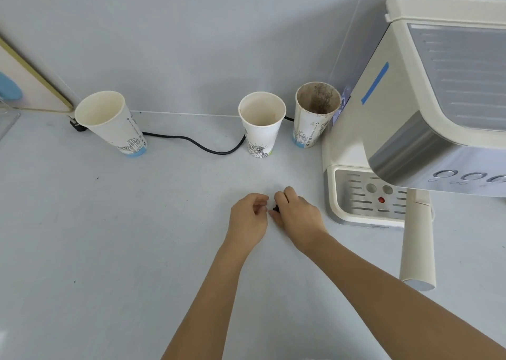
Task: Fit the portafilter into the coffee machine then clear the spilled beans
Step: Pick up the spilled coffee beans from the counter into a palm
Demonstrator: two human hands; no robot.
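Observation:
The cream and steel coffee machine (pixel 427 107) stands at the right. The portafilter's cream handle (pixel 417 247) sticks out from under its front toward me; its head is hidden. On the white counter (pixel 109 236) my two hands meet in the middle. My right hand (pixel 297 214) pinches small dark coffee beans (pixel 275 209) at its fingertips. My left hand (pixel 249 217) is curled beside it, fingers bent inward, almost touching the right; whether it holds beans is hidden.
Three paper cups stand along the back wall: one at the left (pixel 112 122), one in the middle (pixel 261 122), and a coffee-stained one (pixel 315 113) against the machine. A black power cable (pixel 197 143) runs behind them. The steel drip tray (pixel 367 198) is at the machine's base.

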